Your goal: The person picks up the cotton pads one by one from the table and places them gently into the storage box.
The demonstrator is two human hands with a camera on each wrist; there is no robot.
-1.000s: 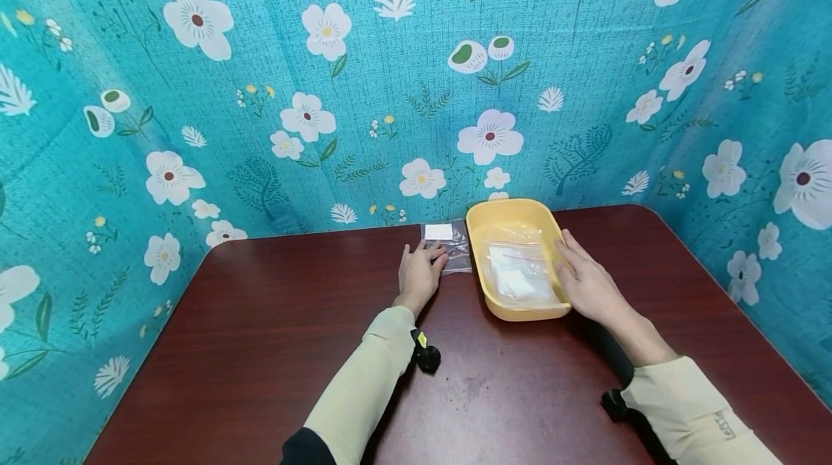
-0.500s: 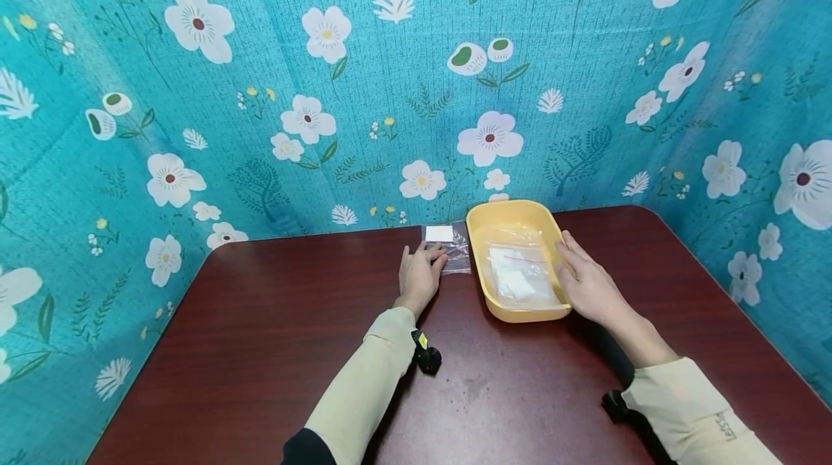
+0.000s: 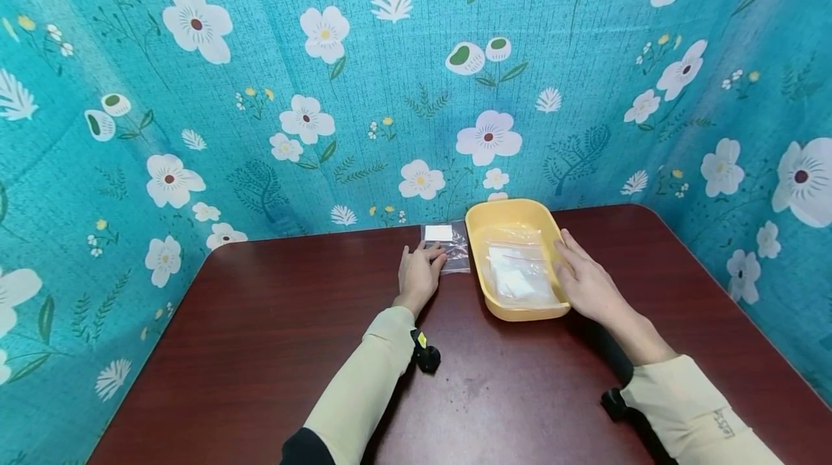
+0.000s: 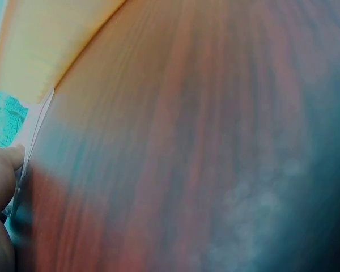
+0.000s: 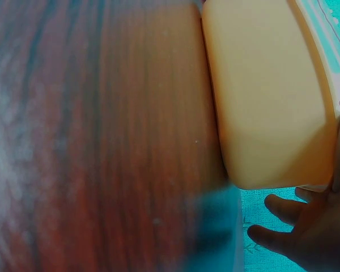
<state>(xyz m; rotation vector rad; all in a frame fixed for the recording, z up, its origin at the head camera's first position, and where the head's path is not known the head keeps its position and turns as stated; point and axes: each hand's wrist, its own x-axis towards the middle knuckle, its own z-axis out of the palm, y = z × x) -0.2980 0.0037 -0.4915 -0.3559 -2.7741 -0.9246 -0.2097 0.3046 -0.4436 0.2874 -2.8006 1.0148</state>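
A clear plastic zip bag with a white label [image 3: 458, 257] lies flat at the table's back edge. On its lower left part my left hand [image 3: 419, 277] rests, fingers relaxed and spread; in the left wrist view only part of that hand [image 4: 1, 181] shows. Close beside the bag is a yellow plastic basin [image 3: 489, 304]. It holds several clear zip bags with white contents [image 3: 520, 281]. My right hand [image 3: 590, 284] touches the basin's right side with its fingers extended. Seen from the right wrist, the fingers [image 5: 283, 209] spread past the end of the basin [image 5: 272, 102].
The dark red-brown wooden table [image 3: 292, 349] has rounded back corners. A blue floral curtain [image 3: 364, 89] hangs right behind it and along both sides. Black wrist cameras sit under the left cuff [image 3: 427, 358] and the right cuff [image 3: 613, 405].
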